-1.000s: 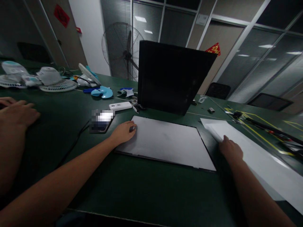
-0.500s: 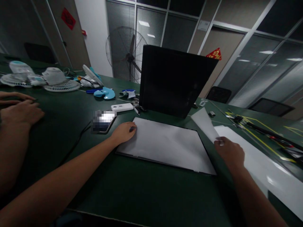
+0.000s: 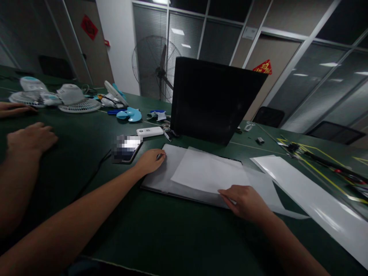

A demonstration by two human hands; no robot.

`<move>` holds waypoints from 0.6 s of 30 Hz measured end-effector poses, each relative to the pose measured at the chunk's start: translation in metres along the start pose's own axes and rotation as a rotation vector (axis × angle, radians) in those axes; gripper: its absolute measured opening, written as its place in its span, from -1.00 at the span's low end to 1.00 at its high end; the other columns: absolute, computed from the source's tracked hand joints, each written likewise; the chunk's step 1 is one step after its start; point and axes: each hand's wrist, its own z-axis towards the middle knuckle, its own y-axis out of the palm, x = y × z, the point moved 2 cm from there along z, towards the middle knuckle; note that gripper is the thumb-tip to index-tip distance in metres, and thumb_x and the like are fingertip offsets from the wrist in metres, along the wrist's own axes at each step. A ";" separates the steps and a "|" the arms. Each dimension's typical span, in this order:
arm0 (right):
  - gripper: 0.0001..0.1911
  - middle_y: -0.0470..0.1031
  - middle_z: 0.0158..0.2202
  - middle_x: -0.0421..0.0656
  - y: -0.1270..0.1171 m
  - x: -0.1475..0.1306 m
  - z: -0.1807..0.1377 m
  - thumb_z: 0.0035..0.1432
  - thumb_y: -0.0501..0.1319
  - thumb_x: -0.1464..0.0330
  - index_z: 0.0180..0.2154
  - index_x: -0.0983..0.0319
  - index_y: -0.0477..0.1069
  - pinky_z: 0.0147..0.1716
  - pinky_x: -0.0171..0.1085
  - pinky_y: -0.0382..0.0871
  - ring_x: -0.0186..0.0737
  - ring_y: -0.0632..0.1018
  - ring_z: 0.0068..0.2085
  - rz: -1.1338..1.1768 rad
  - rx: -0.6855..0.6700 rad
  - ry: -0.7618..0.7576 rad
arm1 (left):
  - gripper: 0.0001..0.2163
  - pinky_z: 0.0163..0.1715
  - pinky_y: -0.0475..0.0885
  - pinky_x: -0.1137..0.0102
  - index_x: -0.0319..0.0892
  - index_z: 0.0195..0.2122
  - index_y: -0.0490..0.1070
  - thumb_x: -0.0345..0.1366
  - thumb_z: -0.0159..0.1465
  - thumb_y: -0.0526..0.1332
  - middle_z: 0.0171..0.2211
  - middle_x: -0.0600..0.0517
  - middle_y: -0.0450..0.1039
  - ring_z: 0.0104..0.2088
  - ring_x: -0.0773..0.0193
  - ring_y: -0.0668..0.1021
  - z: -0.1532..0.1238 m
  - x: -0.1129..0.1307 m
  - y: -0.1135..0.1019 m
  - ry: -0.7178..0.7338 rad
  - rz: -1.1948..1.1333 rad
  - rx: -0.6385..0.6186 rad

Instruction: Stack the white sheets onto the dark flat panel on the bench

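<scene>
On the green table lies a flat rectangular panel (image 3: 163, 184) with a pale face and a thin dark frame. My left hand (image 3: 151, 161) rests at its far left corner, fingers curled, a small dark object (image 3: 159, 156) showing between them; its kind is unclear. Between thumb and fingers my right hand (image 3: 244, 199) pinches the near edge of a thin white translucent sheet (image 3: 209, 170). That sheet lies over the panel's middle and right part, and its right end reaches past the frame onto the table.
Behind the panel stands a large black screen-like board (image 3: 215, 101). A long glossy white sheet (image 3: 310, 199) lies at right. Left are a phone (image 3: 130, 151), a white stick-like device (image 3: 150, 132), a blue fan blade (image 3: 130, 114) and fan parts (image 3: 76, 101). Another person's hands (image 3: 33, 138) rest at far left.
My right hand has moved left and nearer, carrying the thin sheet from beside the panel to over it. My left hand stays at the corner. The other person's hands have moved apart.
</scene>
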 end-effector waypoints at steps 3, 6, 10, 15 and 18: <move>-0.63 0.70 -0.20 -0.07 0.000 -0.019 0.009 0.42 0.10 0.36 0.06 0.21 0.63 -0.23 -0.19 0.57 -0.15 0.67 -0.24 0.046 0.014 -0.053 | -0.60 0.24 0.44 0.14 -0.13 -0.02 0.63 -0.09 0.43 0.05 0.09 -0.10 0.64 0.13 0.00 0.63 0.000 -0.001 0.000 -0.015 -0.013 -0.002; -0.61 0.67 0.02 -0.05 0.000 -0.029 0.011 0.43 0.14 0.29 0.18 0.20 0.56 0.00 -0.10 0.59 -0.10 0.68 -0.03 0.232 0.027 -0.088 | -0.58 0.27 0.42 0.13 -0.13 0.02 0.62 -0.01 0.43 0.08 0.12 -0.11 0.62 0.16 0.00 0.60 0.000 -0.001 0.002 -0.003 -0.016 -0.013; -0.54 0.58 0.20 -0.11 0.003 -0.009 0.003 0.44 0.16 0.19 0.29 0.09 0.46 0.10 -0.13 0.55 -0.16 0.63 0.11 0.593 0.146 0.006 | -0.49 0.30 0.38 0.10 -0.17 0.10 0.59 0.11 0.36 0.18 0.19 -0.20 0.53 0.19 -0.06 0.56 0.000 -0.006 0.006 0.037 0.019 -0.017; -0.55 0.61 0.16 -0.06 0.014 0.072 -0.024 0.41 0.14 0.08 0.13 0.11 0.61 0.15 0.02 0.48 0.02 0.63 0.12 0.379 0.407 0.632 | -0.48 0.31 0.36 0.04 -0.13 0.16 0.56 0.10 0.32 0.25 0.25 -0.20 0.45 0.23 -0.10 0.51 0.000 -0.011 0.011 0.066 0.049 -0.039; -0.46 0.66 0.05 0.03 0.025 0.120 -0.044 0.35 0.14 0.05 0.18 0.16 0.59 0.02 0.04 0.50 0.09 0.68 -0.05 0.159 0.277 0.925 | -0.50 0.32 0.35 0.02 -0.16 0.17 0.54 0.01 0.32 0.24 0.24 -0.22 0.46 0.24 -0.10 0.51 0.000 -0.011 0.011 0.061 0.042 -0.048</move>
